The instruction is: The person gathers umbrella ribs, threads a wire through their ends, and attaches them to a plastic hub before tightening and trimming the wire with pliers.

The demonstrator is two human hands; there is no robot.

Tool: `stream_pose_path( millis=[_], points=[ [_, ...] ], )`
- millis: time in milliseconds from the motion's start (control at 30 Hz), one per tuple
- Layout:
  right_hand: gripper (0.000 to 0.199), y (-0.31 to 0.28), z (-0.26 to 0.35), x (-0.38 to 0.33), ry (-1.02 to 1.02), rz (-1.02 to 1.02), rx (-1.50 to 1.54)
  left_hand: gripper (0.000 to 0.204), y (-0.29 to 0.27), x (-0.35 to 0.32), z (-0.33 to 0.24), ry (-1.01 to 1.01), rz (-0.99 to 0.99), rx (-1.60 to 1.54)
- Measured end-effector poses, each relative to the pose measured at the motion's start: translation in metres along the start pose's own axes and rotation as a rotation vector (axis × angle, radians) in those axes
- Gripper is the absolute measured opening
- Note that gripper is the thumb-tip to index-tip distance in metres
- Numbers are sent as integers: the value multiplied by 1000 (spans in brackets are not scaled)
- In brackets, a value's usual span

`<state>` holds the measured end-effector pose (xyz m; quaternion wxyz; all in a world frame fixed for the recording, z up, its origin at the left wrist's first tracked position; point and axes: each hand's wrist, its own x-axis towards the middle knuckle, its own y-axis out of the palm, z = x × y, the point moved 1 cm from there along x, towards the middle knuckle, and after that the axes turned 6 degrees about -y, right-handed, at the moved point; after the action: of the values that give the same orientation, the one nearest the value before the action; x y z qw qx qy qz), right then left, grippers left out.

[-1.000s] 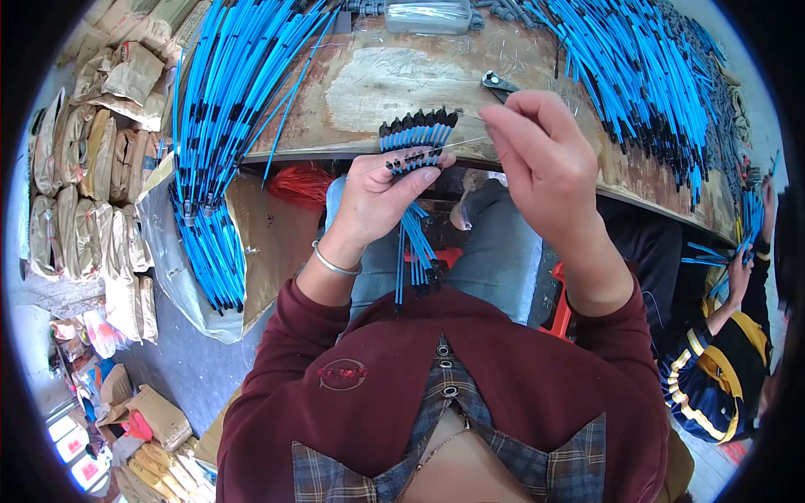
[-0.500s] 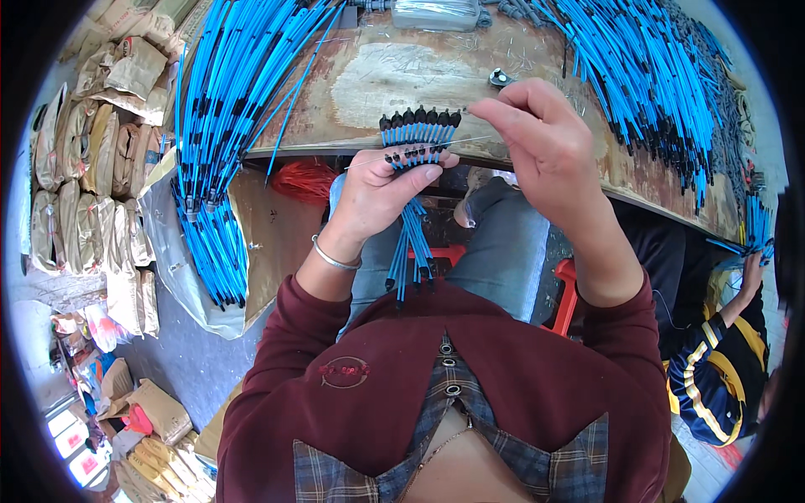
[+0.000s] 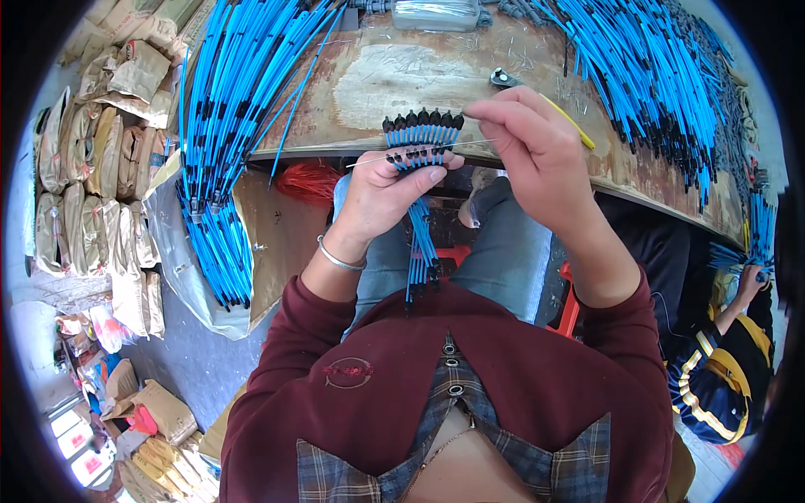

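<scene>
My left hand (image 3: 381, 193) is closed around a fan of thin blue rods (image 3: 422, 230) with black ends, gripped near the upper end. Their black tips (image 3: 423, 119) stand side by side above my fingers. A thin pale wire (image 3: 470, 146) runs crosswise along the row, its right end close to my right hand (image 3: 537, 155). That hand has its fingers drawn together beside the row's rightmost tip. Whatever is between the fingertips is too small to make out. Behind it, a tool with a dark head and a yellow handle (image 3: 570, 122) lies on the table.
Large bundles of blue rods lie at the table's left (image 3: 243, 75) and right (image 3: 646, 84). A clear box of pins (image 3: 436, 14) stands at the back of the worn wooden table (image 3: 394, 71). Brown paper sacks (image 3: 117, 201) are stacked at left. Another person's hand (image 3: 750, 281) shows at right.
My right hand has shifted slightly down and left toward the row's end, uncovering the yellow handle. My left hand still grips the rods, whose hanging ends have drawn closer together.
</scene>
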<state>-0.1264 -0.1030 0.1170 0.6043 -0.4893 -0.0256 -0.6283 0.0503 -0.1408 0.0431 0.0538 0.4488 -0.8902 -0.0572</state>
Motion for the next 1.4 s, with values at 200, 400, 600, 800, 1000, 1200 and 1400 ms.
stream_pose_path(
  millis=[200, 400, 600, 800, 1000, 1200, 1400],
  points=[
    [15, 6, -6, 1, 49, -8, 139, 18, -2, -1, 1, 1, -8, -6],
    [16, 5, -2, 8, -94, 4, -6, 18, -5, -1, 0, 4, 12, -30],
    [21, 12, 2, 7, -74, -18, -8, 17, -2, -2, 1, -28, 23, -40],
    [28, 11, -4, 7, -15, 94, 87, 17, -7, -1, 4, 19, 18, -49],
    [32, 8, -6, 12, 10, 172, 191, 17, -8, -2, 3, 13, 32, -72],
    [32, 3, -6, 15, -33, 215, 121, 18, -9, -4, 3, -64, 34, -106],
    [29, 3, -5, 17, 33, 246, 259, 18, -8, -4, 2, 4, 34, -105]
  ],
)
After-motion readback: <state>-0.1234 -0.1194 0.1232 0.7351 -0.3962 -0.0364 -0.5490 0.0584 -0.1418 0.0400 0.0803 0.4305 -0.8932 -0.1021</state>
